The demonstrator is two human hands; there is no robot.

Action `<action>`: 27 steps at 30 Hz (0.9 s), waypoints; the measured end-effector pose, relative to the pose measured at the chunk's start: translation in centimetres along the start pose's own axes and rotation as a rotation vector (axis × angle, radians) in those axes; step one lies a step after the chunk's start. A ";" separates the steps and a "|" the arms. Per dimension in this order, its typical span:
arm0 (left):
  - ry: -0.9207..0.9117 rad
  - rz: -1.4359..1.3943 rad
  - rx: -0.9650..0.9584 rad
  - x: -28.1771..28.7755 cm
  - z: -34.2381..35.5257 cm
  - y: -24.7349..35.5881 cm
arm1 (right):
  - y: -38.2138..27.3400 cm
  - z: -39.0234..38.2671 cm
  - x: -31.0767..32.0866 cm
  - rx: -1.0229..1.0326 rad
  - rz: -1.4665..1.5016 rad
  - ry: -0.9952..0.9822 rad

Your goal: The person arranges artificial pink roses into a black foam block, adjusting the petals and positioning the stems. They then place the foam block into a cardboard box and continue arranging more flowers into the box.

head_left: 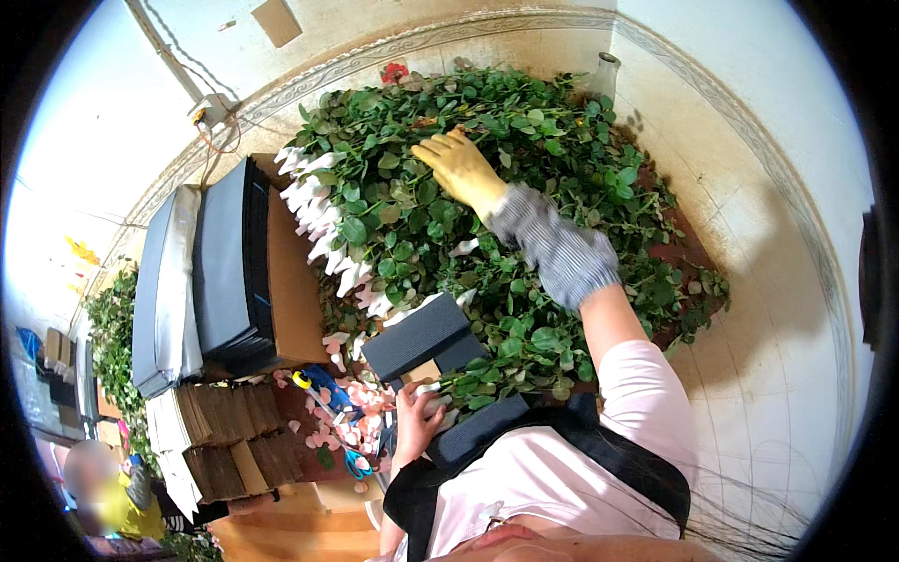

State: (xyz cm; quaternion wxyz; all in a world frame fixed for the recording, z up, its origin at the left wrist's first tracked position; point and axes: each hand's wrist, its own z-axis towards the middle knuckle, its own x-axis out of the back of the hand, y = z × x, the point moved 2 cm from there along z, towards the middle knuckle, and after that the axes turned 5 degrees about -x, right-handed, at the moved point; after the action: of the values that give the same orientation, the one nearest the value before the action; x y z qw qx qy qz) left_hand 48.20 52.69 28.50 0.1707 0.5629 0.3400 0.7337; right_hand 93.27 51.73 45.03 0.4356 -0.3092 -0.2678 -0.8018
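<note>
My right hand (pixel 459 170), in a yellow glove with a grey knitted sleeve, reaches over the far part of a big heap of leafy rose stems (pixel 412 201). Its fingers are stretched out above the leaves, and I see nothing in them. Low in the middle, my bare left hand (pixel 418 426) curls its fingers at a white-sleeved flower head (pixel 433 406), with leafy stems running off to the right. Just beyond it lies a dark grey corrugated sheet (pixel 417 339). Many more white-sleeved flower heads (pixel 323 220) line the heap's left edge.
Stacked dark sheets (pixel 225 267) and brown cardboard pieces (pixel 220 421) stand at the left. Loose pink petals (pixel 361 401), blue-handled scissors (pixel 357 464) and a blue-and-yellow tool (pixel 323 386) lie near my left hand. Another person (pixel 103 487) is at the lower left.
</note>
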 end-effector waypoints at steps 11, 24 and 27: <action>0.030 0.084 0.016 0.4 0.1 1.0 | -3.6 -5.9 -0.9 0.005 0.080 -0.267; 0.053 0.097 0.035 -0.1 0.5 0.8 | 9.2 -23.3 -1.6 -0.449 -0.183 -0.759; 0.060 0.105 0.060 0.1 -0.7 0.5 | 4.0 -16.8 2.5 -0.360 0.009 -0.324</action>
State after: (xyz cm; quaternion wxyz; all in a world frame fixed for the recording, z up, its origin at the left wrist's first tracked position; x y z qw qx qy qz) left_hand 47.54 52.19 28.85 0.1048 0.5627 0.3367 0.7477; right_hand 91.23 36.77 36.34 0.3283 -0.5076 -0.1857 -0.7746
